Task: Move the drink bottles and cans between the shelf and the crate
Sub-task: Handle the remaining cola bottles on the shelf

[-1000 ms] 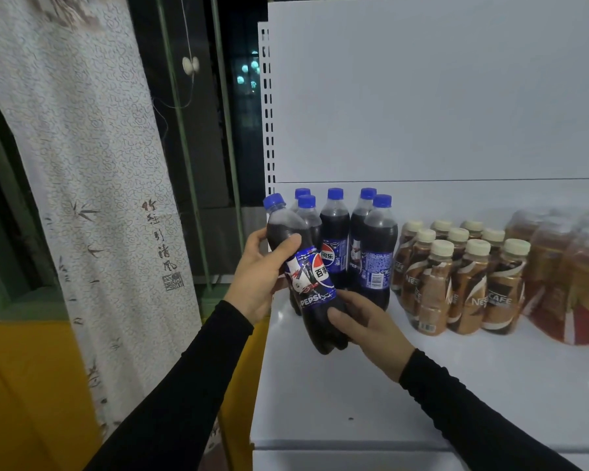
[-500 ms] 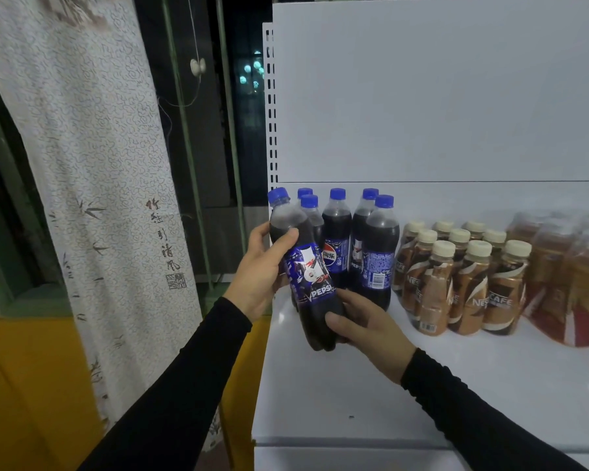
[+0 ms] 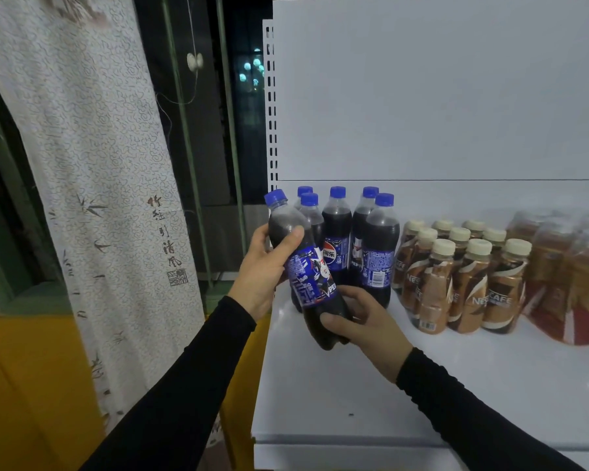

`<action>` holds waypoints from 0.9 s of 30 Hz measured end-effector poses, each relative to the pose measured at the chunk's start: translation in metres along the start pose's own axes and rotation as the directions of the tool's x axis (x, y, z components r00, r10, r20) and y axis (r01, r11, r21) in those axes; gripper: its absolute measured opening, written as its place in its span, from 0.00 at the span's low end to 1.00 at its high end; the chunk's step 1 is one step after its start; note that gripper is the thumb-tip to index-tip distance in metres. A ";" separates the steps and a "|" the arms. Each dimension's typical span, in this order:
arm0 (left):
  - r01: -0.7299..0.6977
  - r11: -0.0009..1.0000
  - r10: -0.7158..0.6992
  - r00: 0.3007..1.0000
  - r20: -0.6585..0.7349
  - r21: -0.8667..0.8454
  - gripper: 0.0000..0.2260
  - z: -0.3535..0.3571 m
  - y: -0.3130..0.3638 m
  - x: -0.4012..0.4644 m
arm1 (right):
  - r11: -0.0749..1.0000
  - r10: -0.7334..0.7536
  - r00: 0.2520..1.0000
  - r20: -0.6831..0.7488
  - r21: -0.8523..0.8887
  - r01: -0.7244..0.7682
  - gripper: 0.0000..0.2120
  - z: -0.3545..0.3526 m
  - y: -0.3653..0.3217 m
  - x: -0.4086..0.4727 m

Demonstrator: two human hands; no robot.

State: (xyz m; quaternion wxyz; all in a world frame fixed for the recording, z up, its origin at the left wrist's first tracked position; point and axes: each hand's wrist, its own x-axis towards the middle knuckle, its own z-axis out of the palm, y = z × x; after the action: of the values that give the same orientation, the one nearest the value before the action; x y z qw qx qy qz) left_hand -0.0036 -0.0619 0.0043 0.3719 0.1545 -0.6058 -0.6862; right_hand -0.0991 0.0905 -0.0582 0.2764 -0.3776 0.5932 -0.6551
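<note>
At the far left of the frame hangs a patterned curtain [image 3: 92,185], well apart from the work. Left of centre, the left hand [image 3: 261,271] wraps its fingers and thumb round the shoulder of a cola bottle [image 3: 308,271], which is tilted with its cap toward the upper left. Just right of it, the right hand [image 3: 361,326] clamps the bottle's base, held above the front left part of the white shelf [image 3: 354,396]. Directly behind stand the upright cola bottles [image 3: 357,239], very close to the held one. Right of these stand the coffee bottles [image 3: 463,280], then shrink-wrapped packs [image 3: 572,280] at the right edge. Hazard: setting the tilted bottle down at an angle could knock the standing row over; placement near the shelf's left edge risks a fall.
</note>
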 end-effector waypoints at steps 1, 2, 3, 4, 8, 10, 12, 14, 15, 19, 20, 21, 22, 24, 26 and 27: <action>0.026 0.999 -0.026 1.000 0.011 -0.027 0.20 -0.001 0.001 0.000 | 0.999 0.017 1.000 0.023 0.049 -0.019 0.26 -0.002 0.001 0.000; 0.047 0.997 -0.046 0.999 0.018 -0.058 0.18 -0.002 0.001 0.000 | 0.994 0.030 0.998 0.049 0.104 -0.035 0.24 -0.003 0.002 0.000; 0.058 0.995 -0.057 0.998 0.018 -0.076 0.17 -0.003 0.002 0.000 | 0.988 0.039 0.997 0.072 0.148 -0.049 0.23 -0.004 0.003 0.001; 0.059 0.996 -0.059 0.998 0.008 -0.074 0.16 -0.003 0.001 0.001 | 0.983 0.047 0.995 0.088 0.171 -0.062 0.22 -0.004 0.004 0.001; 0.032 0.998 -0.035 0.997 -0.062 -0.054 0.19 -0.001 0.000 0.000 | 0.997 0.013 0.996 0.091 0.077 -0.020 0.19 -0.004 0.006 0.000; 0.009 0.999 -0.014 0.994 -0.106 -0.049 0.21 0.000 -0.001 0.001 | 0.991 -0.032 0.996 0.085 -0.124 0.042 0.23 -0.002 0.004 -0.001; -0.014 0.999 0.010 0.991 -0.130 -0.029 0.24 0.000 -0.002 0.002 | 0.953 -0.066 0.997 0.048 -0.293 0.077 0.23 -0.001 0.002 0.001; -0.030 0.999 0.028 0.991 -0.128 -0.011 0.25 0.001 -0.003 0.002 | 0.952 -0.088 0.996 0.011 -0.294 0.087 0.25 -0.001 0.005 0.004; -0.036 0.999 0.035 0.992 -0.120 -0.004 0.24 0.001 -0.002 0.001 | 0.966 -0.085 0.996 -0.005 -0.246 0.081 0.25 -0.003 0.006 0.005; 0.009 1.000 -0.010 0.998 -0.064 -0.021 0.20 -0.004 0.002 0.002 | 0.999 -0.047 0.998 0.044 -0.014 0.048 0.24 -0.008 0.002 0.003; 0.032 0.998 -0.035 0.998 -0.055 -0.046 0.19 -0.005 0.003 0.002 | 0.999 -0.033 0.997 0.074 0.028 0.031 0.23 -0.008 0.001 0.002; 0.048 0.997 -0.052 0.997 -0.051 -0.065 0.20 -0.006 0.003 0.002 | 0.998 -0.014 0.994 0.104 0.068 0.007 0.23 -0.009 0.001 0.002; 0.055 0.996 -0.059 0.997 -0.055 -0.069 0.20 -0.007 0.003 0.003 | 0.995 0.005 0.992 0.126 0.102 -0.018 0.20 -0.009 0.001 0.002; 0.048 0.997 -0.052 0.996 -0.075 -0.056 0.21 -0.007 0.002 0.003 | 0.991 0.032 0.990 0.138 0.123 -0.049 0.15 -0.009 0.004 0.003; 0.022 0.999 -0.025 0.995 -0.095 -0.033 0.22 -0.005 0.001 0.001 | 0.999 0.026 0.991 0.132 0.036 -0.031 0.16 -0.007 0.007 0.004; 0.006 1.000 -0.008 0.995 -0.101 -0.018 0.22 -0.004 0.000 0.001 | 0.998 0.007 0.991 0.130 -0.067 0.002 0.20 -0.006 0.006 0.004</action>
State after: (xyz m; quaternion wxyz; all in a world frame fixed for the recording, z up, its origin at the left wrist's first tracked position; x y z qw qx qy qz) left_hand -0.0016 -0.0651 0.0041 0.4010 0.1879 -0.5797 -0.6840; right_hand -0.1071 0.0896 -0.0638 0.3026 -0.4279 0.5960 -0.6083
